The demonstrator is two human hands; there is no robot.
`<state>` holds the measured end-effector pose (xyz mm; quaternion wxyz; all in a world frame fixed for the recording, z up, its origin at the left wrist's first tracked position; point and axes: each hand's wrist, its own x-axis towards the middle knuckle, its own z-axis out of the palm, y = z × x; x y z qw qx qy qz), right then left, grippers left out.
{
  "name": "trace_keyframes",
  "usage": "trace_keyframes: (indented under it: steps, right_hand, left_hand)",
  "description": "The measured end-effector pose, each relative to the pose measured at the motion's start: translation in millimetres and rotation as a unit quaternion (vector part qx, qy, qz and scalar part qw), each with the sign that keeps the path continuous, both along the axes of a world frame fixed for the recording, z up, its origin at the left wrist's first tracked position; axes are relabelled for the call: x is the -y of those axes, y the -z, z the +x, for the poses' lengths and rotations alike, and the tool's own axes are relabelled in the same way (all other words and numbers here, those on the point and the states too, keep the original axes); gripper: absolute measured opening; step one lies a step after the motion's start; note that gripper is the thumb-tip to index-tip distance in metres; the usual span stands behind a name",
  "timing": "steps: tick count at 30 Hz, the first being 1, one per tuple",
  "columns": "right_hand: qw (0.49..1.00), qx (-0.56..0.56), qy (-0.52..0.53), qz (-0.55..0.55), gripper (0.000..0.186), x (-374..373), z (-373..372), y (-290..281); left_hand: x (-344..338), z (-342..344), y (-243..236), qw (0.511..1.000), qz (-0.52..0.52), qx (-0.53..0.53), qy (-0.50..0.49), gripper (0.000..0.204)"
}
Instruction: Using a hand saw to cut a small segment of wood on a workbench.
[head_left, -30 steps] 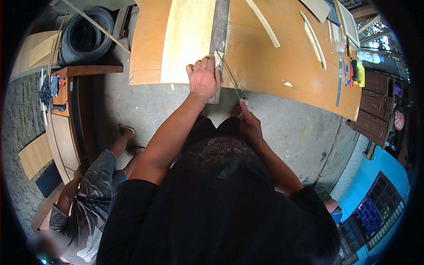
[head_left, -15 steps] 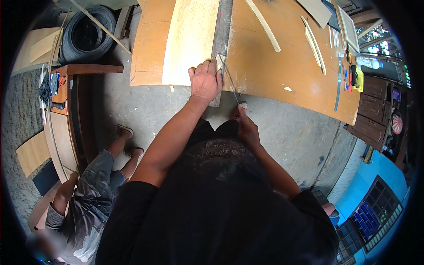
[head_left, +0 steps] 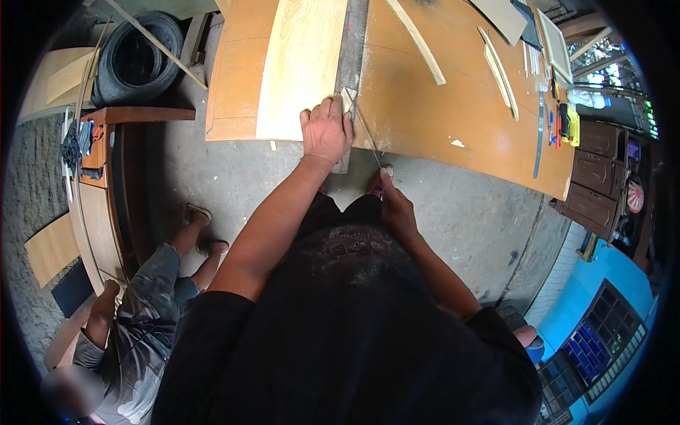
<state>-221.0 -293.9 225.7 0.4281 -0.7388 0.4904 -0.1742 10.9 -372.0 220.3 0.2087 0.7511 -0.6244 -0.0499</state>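
My left hand [head_left: 325, 133] presses down at the table's near edge, closed over a small pale wood piece [head_left: 348, 100] on a dark grey board [head_left: 353, 44]. Next to it lies a wide pale wooden plank [head_left: 300, 64]. Low in front of my body, my right hand [head_left: 398, 207] grips a long thin metal tool [head_left: 367, 132], seen nearly edge-on, whose handle is hidden in the fist. Its far end meets the small wood piece beside my left fingers. Whether it is a saw or a file I cannot tell.
Curved wood strips [head_left: 418, 41] lie on the brown table [head_left: 404, 106], with hand tools [head_left: 564, 126] at its right end. A tyre [head_left: 136, 60] and a wooden cabinet [head_left: 145, 115] stand to the left. Below them a person [head_left: 142, 319] sits at lower left.
The whole view has shifted slightly. Both hands and the thin tool stay in nearly the same places against the table.
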Motion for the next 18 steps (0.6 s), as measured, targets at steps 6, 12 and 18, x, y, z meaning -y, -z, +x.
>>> trace_keyframes:
  steps: [6, 12, 18]
  right_hand:
    - [0.999, -0.018, -0.028, -0.007, 0.058, 69.2, 42.3, -0.2]
    - [0.998, -0.036, -0.026, -0.049, 0.061, 49.3, 38.3, 5.7]
    - [0.999, 0.011, -0.016, -0.034, 0.062, -1.6, -3.8, 8.0]
  left_hand:
    - [0.2, -0.3, -4.6, 0.999, -0.008, 0.033, 0.02, 0.045]
    - [-1.9, -4.0, -1.2, 1.0, 0.0, 0.019, 0.012, 0.051]
    - [0.3, -1.8, 1.4, 1.0, -0.003, 0.011, 0.002, 0.05]
